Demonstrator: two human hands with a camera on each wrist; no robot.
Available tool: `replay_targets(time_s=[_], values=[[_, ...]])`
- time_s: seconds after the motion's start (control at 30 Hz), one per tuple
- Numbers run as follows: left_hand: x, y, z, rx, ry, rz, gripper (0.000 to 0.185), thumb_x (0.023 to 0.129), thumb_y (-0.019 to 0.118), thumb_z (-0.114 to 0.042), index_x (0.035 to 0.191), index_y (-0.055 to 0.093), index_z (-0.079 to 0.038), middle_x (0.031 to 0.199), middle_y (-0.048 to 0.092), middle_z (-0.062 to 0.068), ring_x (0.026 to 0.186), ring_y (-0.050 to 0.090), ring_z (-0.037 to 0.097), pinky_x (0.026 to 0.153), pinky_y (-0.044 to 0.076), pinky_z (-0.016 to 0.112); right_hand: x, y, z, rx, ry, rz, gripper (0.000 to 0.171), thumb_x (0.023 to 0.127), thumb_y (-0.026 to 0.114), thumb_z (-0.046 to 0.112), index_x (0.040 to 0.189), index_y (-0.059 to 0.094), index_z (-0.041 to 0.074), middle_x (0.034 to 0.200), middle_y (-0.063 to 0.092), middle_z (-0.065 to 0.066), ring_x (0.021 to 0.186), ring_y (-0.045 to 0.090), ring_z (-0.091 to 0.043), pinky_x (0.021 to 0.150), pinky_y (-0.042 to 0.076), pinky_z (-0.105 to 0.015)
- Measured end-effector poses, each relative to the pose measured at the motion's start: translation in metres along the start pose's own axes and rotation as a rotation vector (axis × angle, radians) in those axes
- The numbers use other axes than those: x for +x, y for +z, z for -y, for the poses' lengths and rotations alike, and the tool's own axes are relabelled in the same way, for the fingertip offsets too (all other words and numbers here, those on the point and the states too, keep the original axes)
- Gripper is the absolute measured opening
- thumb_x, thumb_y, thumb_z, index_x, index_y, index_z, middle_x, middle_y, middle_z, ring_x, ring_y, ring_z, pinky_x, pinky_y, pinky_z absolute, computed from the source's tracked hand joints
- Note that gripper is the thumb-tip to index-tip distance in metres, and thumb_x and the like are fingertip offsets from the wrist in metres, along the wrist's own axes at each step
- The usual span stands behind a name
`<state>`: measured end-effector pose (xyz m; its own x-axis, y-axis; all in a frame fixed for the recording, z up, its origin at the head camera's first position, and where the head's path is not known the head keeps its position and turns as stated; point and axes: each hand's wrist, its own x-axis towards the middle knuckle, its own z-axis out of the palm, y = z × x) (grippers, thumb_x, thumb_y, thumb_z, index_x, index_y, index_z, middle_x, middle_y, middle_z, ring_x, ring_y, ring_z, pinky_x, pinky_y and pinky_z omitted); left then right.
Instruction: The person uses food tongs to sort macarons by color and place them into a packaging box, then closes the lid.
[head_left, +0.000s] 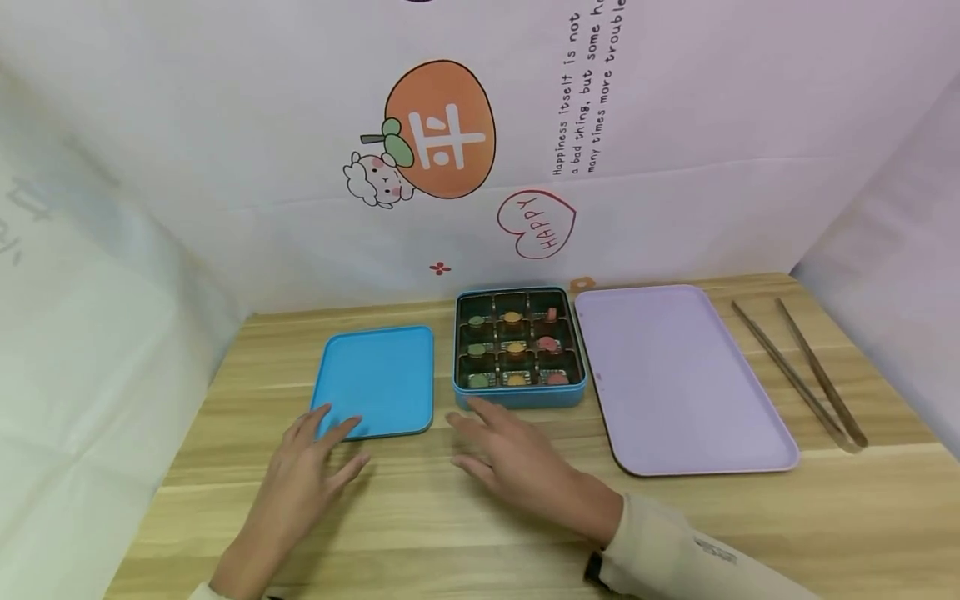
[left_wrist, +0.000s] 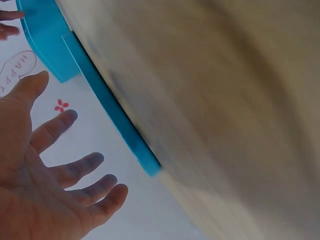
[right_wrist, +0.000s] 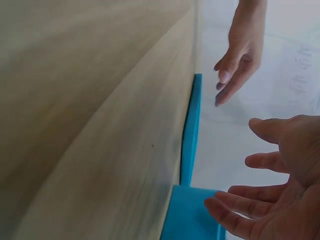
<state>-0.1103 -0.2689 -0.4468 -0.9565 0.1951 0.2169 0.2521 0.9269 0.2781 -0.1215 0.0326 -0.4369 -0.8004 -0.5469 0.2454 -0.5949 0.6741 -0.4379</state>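
Note:
A square blue tin [head_left: 519, 398] stands uncovered near the back of the table, its dark divided insert holding several small green, yellow and pink pieces. To its left lies a flat blue lid [head_left: 378, 379]. My left hand [head_left: 300, 471] hovers by the lid's near left corner with fingers spread and nothing in them. Just in front of the tin is my right hand [head_left: 517, 467], fingers loosely extended and holding nothing. The right wrist view shows the right fingers [right_wrist: 232, 215] close to the tin's side; whether they touch it I cannot tell.
A pale purple tray [head_left: 682, 383] lies right of the tin. Beyond it, a pair of metal tongs [head_left: 806, 375] rests on the wood-patterned table [head_left: 420, 533]. A white printed cloth [head_left: 285, 133] hangs behind the table's back edge.

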Motion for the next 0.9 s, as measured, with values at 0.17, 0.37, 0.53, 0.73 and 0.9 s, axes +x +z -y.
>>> replay_targets(time_s=[0.17, 0.37, 0.53, 0.73, 0.9], values=[[-0.002, -0.003, 0.017, 0.002, -0.004, 0.009, 0.050, 0.092, 0.083, -0.035, 0.137, 0.072, -0.016, 0.150, 0.051, 0.035, 0.135, 0.049, 0.060, 0.099, 0.046, 0.076, 0.021, 0.012, 0.003, 0.005, -0.015, 0.059, 0.050, 0.102, 0.071, 0.030, 0.146, 0.062, 0.008, 0.157, 0.049, -0.027, 0.137, 0.058, -0.043, 0.100, 0.058, -0.054], [0.004, -0.005, 0.040, 0.028, -0.005, 0.058, 0.052, 0.093, 0.080, -0.037, 0.139, 0.070, -0.014, 0.147, 0.050, 0.040, 0.131, 0.048, 0.065, 0.097, 0.046, 0.078, 0.048, 0.029, 0.007, -0.037, 0.022, 0.122, 0.050, 0.104, 0.068, 0.029, 0.150, 0.059, 0.011, 0.157, 0.048, -0.028, 0.134, 0.062, -0.039, 0.102, 0.059, -0.049], [0.011, -0.003, 0.057, 0.018, -0.011, 0.115, 0.053, 0.096, 0.076, -0.042, 0.140, 0.069, -0.012, 0.145, 0.048, 0.046, 0.127, 0.047, 0.071, 0.095, 0.045, 0.081, 0.066, 0.040, 0.009, 0.000, 0.100, 0.170, 0.053, 0.105, 0.066, 0.032, 0.154, 0.056, 0.013, 0.161, 0.040, -0.032, 0.136, 0.060, -0.042, 0.105, 0.056, -0.050], [0.020, -0.004, 0.066, -0.005, 0.001, 0.185, 0.051, 0.098, 0.073, -0.041, 0.140, 0.069, -0.011, 0.145, 0.047, 0.047, 0.127, 0.047, 0.072, 0.094, 0.046, 0.080, 0.080, 0.048, 0.011, 0.070, 0.185, 0.189, 0.056, 0.104, 0.068, 0.033, 0.155, 0.054, 0.013, 0.163, 0.034, -0.035, 0.137, 0.058, -0.046, 0.107, 0.055, -0.052], [0.028, -0.003, 0.069, -0.048, -0.001, 0.231, 0.048, 0.099, 0.072, -0.040, 0.137, 0.071, -0.010, 0.147, 0.045, 0.046, 0.130, 0.045, 0.072, 0.096, 0.045, 0.080, 0.085, 0.052, 0.011, 0.062, 0.219, 0.205, 0.058, 0.102, 0.071, 0.032, 0.154, 0.055, 0.012, 0.160, 0.037, -0.037, 0.130, 0.063, -0.045, 0.103, 0.057, -0.049]])
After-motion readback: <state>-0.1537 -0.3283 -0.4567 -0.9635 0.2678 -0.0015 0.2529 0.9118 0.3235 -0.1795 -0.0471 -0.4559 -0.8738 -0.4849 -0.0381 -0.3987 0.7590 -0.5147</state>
